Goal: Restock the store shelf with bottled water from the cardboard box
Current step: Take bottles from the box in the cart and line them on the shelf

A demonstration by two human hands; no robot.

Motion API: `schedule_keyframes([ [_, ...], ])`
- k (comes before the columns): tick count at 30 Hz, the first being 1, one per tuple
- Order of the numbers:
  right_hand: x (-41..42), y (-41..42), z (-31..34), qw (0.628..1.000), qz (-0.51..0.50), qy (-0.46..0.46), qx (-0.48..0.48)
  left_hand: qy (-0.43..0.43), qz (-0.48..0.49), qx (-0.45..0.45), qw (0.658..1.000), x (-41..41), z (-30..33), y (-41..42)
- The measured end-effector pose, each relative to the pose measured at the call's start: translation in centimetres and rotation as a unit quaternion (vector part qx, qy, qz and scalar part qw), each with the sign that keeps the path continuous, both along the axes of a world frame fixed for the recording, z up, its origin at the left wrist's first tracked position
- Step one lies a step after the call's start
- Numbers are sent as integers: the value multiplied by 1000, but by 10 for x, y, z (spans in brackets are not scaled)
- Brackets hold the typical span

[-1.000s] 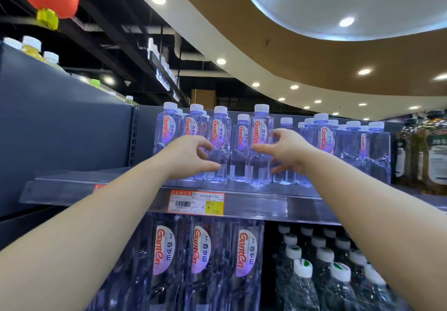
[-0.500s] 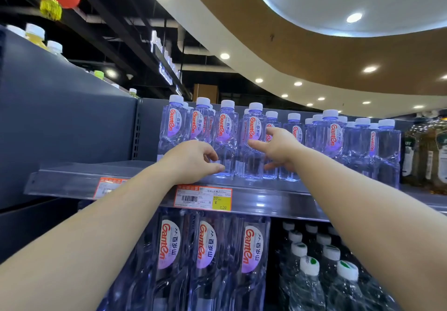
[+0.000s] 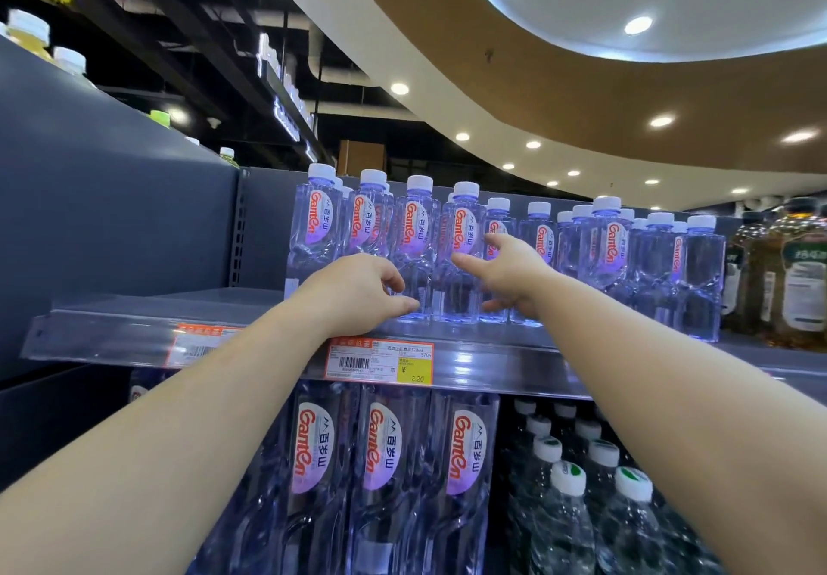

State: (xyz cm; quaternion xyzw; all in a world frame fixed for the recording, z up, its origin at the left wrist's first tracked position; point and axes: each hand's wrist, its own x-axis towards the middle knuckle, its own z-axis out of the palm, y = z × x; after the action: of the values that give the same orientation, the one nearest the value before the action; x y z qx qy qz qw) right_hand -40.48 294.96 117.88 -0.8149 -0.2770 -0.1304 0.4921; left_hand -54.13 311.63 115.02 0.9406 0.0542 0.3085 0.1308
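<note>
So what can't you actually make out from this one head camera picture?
- Cardboard box: nowhere in the head view.
- Small print on the price tag: too small and blurred; only the 2.20 reads.
- Lower half of some shelf bottles: covered by the left hand and right hand.
- Either hand's grip: unclear, fingers open near the bottles.
- Rear rows: hidden by front bottles.

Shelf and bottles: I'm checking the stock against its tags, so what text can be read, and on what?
"Ganten": label of each small water bottle on the upper shelf.
"Ganten", with Chinese characters: labels of the large bottles below.
"2.20" after a yen sign, and "570ml": orange price tag; its other print is too small.
Left price tag: blurred.
Dark bottles: label unreadable.
</note>
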Motion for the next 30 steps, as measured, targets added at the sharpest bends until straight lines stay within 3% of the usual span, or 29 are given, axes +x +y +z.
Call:
schedule_keyframes([
  [8, -42, -91, -11, 992, -40, -103, -67, -6, 83, 63, 994, -8, 7, -61],
  [15, -68, -294, -61, 941, -160, -159, -253, 16, 21, 111, 993, 31, -25, -274],
  [20, -78, -503, -106, 869, -314, -105, -368, 89, -106, 159, 978, 62, -65, -489],
  [30, -107, -823, -187, 803, -470, 71, -360, 115, -321, 197, 919, 100, -137, -827],
])
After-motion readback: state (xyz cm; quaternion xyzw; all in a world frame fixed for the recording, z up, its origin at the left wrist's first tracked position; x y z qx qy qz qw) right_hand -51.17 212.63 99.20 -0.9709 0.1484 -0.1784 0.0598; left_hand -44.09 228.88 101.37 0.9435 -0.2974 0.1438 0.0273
